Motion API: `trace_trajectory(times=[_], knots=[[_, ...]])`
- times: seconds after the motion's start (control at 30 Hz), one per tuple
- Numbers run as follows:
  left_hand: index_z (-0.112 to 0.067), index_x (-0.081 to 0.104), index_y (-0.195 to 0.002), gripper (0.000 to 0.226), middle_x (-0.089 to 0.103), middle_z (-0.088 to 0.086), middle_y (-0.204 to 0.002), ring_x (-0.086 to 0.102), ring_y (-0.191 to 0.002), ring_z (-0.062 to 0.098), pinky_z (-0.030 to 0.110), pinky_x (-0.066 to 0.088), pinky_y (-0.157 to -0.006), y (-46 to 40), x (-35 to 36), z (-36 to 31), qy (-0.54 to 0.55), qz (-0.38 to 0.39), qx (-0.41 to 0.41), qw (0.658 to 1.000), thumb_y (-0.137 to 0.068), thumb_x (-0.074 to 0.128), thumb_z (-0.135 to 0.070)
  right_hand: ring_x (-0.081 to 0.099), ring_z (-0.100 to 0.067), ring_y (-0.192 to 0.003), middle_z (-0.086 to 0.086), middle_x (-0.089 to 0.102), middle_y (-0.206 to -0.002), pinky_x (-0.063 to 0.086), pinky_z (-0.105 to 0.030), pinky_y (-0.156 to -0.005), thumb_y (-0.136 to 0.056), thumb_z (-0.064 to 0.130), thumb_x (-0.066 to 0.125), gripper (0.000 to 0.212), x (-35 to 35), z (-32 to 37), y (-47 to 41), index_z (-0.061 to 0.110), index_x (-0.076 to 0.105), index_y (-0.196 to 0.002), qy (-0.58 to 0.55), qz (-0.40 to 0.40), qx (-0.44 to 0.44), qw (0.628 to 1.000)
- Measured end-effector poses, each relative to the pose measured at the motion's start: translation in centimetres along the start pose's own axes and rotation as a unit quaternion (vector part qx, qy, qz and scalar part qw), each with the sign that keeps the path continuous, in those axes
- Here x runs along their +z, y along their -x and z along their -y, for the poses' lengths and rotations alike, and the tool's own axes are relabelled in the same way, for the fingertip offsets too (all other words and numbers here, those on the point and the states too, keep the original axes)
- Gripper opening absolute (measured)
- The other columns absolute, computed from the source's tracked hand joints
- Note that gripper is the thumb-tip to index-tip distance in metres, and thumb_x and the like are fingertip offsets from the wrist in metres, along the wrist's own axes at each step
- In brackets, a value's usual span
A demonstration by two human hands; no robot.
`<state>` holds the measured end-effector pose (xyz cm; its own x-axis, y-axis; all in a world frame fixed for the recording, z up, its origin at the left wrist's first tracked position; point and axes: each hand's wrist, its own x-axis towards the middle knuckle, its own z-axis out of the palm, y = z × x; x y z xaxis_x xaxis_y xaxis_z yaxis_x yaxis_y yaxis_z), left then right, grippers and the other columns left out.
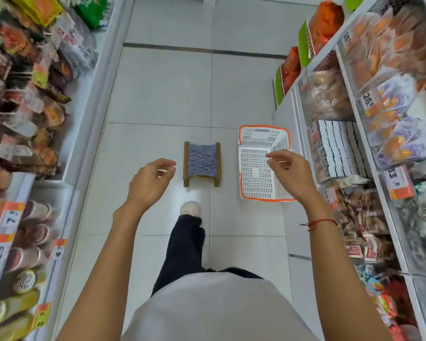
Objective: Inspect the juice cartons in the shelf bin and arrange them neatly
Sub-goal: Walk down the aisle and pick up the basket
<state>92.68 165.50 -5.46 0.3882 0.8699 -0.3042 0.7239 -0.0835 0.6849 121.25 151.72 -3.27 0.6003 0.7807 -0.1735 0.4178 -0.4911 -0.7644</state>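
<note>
I look down a shop aisle. My left hand [150, 180] hangs in the air over the floor, fingers loosely curled, holding nothing. My right hand [289, 172] is raised over a white basket [256, 190] with an orange rim, fingers loosely curled and empty. On the right shelf a clear bin [315, 153] holds rows of small white cartons [340, 148], to the right of my right hand and apart from it.
A small woven stool [202, 163] stands on the tiled floor between my hands. Shelves of packaged snacks [22, 107] line the left side, and clear bins of snacks [391, 94] fill the right. My foot [191, 209] steps forward below the stool.
</note>
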Motion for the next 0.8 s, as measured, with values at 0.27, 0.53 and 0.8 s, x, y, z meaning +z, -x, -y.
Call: trace_trajectory(times=[0.27, 0.53, 0.8], knots=[[-0.033, 0.064, -0.115, 0.022, 0.064, -0.019, -0.107, 0.059, -0.094, 0.005, 0.028, 0.042, -0.080, -21.2, -1.1, -13.2, -0.055, 0.067, 0.123, 0.989, -0.098, 0.051, -0.039, 0.066, -0.021, -0.095, -0.002, 0.071, -0.104, 0.053, -0.043, -0.091, -0.091, 0.014, 0.063, 0.015, -2.1, -0.5, -14.6, 0.024, 0.070, -0.100, -0.037, -0.066, 0.088, 0.993], [-0.031, 0.064, -0.117, 0.024, 0.065, -0.012, -0.115, 0.060, -0.099, 0.009, 0.033, 0.049, -0.090, -34.3, 5.4, -26.6, -0.106, 0.186, 0.227, 0.950, -0.099, 0.051, -0.038, 0.061, -0.003, -0.076, 0.005, 0.067, -0.089, 0.051, -0.020, -0.076, -0.092, 0.008, 0.061, 0.016, -7.5, -4.1, -23.0, 0.021, 0.070, -0.098, -0.091, -0.144, 0.153, 0.973], [-0.029, 0.065, -0.116, 0.022, 0.067, -0.011, -0.117, 0.059, -0.093, 0.007, 0.029, 0.048, -0.084, -41.0, 13.3, -34.5, -0.155, 0.258, 0.275, 0.913, -0.099, 0.053, -0.033, 0.066, -0.027, -0.095, -0.007, 0.070, -0.100, 0.051, -0.034, -0.084, -0.094, 0.007, 0.058, 0.019, -13.2, -8.5, -28.3, 0.014, 0.071, -0.106, -0.098, -0.174, 0.230, 0.953]])
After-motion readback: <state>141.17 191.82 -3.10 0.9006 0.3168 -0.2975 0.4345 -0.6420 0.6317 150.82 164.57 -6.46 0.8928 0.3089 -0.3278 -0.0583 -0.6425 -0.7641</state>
